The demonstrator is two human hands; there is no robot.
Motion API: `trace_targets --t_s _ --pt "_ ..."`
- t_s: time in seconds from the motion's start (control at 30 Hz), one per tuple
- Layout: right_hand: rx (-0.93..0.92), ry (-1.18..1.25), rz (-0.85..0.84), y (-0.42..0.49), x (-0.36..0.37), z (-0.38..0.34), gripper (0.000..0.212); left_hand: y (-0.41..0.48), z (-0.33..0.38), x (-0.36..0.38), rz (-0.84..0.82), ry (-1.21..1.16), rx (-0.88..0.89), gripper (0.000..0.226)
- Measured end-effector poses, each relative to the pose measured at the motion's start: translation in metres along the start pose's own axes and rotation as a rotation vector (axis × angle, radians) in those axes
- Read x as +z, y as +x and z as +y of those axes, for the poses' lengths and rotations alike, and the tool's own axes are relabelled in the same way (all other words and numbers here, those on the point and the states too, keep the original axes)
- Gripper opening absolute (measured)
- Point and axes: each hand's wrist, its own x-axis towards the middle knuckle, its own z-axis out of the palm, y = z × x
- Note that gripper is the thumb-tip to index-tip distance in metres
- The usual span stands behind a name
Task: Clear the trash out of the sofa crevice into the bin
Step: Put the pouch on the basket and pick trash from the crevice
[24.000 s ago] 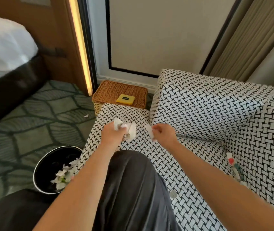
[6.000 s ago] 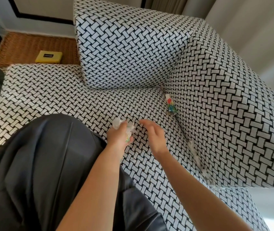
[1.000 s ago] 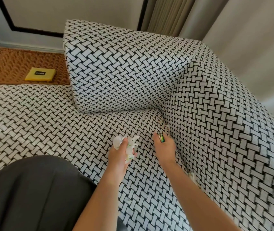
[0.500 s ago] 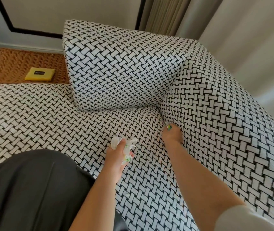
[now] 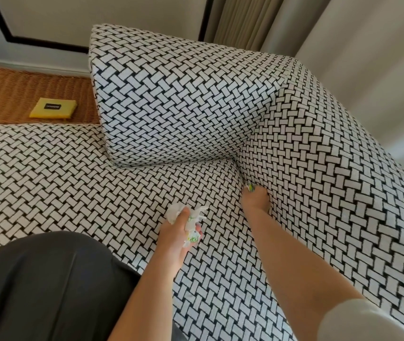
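My left hand [image 5: 175, 233] hovers over the sofa seat [image 5: 73, 173], closed around a bunch of crumpled white tissues and wrappers [image 5: 189, 219]. My right hand [image 5: 256, 199] is pushed into the crevice [image 5: 241, 177] between the seat and the right-hand cushion [image 5: 331, 193], fingers buried in the gap. A small green and yellow wrapper [image 5: 250, 187] shows at its fingertips. The bin is out of view.
A second black-and-white woven cushion [image 5: 171, 99] leans against the wall behind the seat. A wicker box [image 5: 6, 94] with a yellow pad [image 5: 53, 108] on it stands at the far left. Curtains [image 5: 343, 40] hang at the right. My dark-clothed leg [image 5: 43, 286] covers the near left.
My right hand has pushed further forward and deeper into the crevice, covering most of the coloured wrapper. My left hand, still holding the trash, has drifted slightly toward me.
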Motion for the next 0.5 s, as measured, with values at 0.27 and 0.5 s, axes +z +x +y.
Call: trace_targets --t_s 0.27,0.5 --pt "0.074 -0.011 0.034 0.002 0.002 -0.007 0.013 -0.009 0.003 0.005 -0.002 0.016 0.017 0.017" --pt "-0.031 0.094 0.003 -0.006 0.002 0.0 0.019 -0.01 0.004 0.003 -0.024 0.028 0.01 0.017"
